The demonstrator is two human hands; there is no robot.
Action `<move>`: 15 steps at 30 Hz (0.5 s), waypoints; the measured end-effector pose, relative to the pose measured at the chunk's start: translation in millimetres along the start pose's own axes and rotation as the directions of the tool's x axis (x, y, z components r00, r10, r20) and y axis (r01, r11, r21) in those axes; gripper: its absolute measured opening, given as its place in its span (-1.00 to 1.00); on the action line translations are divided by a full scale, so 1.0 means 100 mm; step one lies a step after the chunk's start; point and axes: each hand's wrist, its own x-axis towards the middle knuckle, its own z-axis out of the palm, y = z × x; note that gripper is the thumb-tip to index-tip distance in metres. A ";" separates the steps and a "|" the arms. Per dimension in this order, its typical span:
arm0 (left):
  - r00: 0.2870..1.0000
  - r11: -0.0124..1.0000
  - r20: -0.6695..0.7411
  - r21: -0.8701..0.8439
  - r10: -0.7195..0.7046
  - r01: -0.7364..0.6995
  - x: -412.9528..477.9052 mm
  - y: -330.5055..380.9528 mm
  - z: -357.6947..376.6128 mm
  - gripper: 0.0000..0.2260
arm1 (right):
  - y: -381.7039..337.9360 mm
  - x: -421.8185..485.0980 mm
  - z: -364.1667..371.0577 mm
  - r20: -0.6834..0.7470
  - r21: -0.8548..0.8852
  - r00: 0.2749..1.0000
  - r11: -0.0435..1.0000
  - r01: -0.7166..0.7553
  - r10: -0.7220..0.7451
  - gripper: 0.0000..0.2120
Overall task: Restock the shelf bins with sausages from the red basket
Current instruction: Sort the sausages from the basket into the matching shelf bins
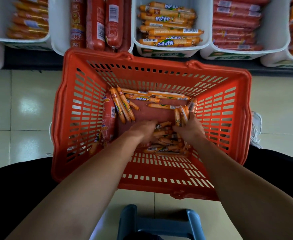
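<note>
Reaching down from six o'clock, we've got both arms deep in the red basket [67, 94], and there's plenty of stock left in it. Our left hand [142, 130] is pressed palm-down onto the heap of small orange sausages [166, 141] at the near end of the basket floor, fingers buried in the heap, so we cannot tell whether it has closed on anything. Our right hand [190, 127], just toward three o'clock of it, is clamped on a bundle of orange sausages [183, 115] standing up out of its fist. Further in, more loose orange ones [123, 106] lie scattered across the floor, and a fat red sausage [108, 116] rests along the nine o'clock wall. Up at twelve o'clock, beyond the basket rim, the white bin [207, 32] of matching orange sticks looks well filled but not brimming. By our reckoning the restock is partway along, with several handfuls still to carry up.
</note>
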 end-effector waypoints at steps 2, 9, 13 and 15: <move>0.999 0.995 0.000 -0.084 -0.050 0.050 -0.12 -0.01 -0.06 -0.44 | -0.04 -0.06 -0.04 0.009 -0.005 1.000 1.000 0.009 -0.009 -0.38; 0.983 0.906 -0.069 -0.402 -0.170 0.128 -0.63 -0.09 -0.26 -0.45 | -0.33 -0.39 -0.29 0.022 0.044 0.994 0.994 0.101 -0.102 -0.44; 0.972 0.859 -0.137 -0.503 -0.189 0.096 -1.00 -0.03 -0.43 -0.41 | -0.52 -0.68 -0.49 0.013 0.014 0.987 0.987 0.160 -0.160 -0.52; 0.968 0.858 -0.169 -0.507 -0.186 0.076 -1.20 0.03 -0.54 -0.35 | -0.60 -0.81 -0.59 0.012 -0.012 0.981 0.981 0.195 -0.195 -0.55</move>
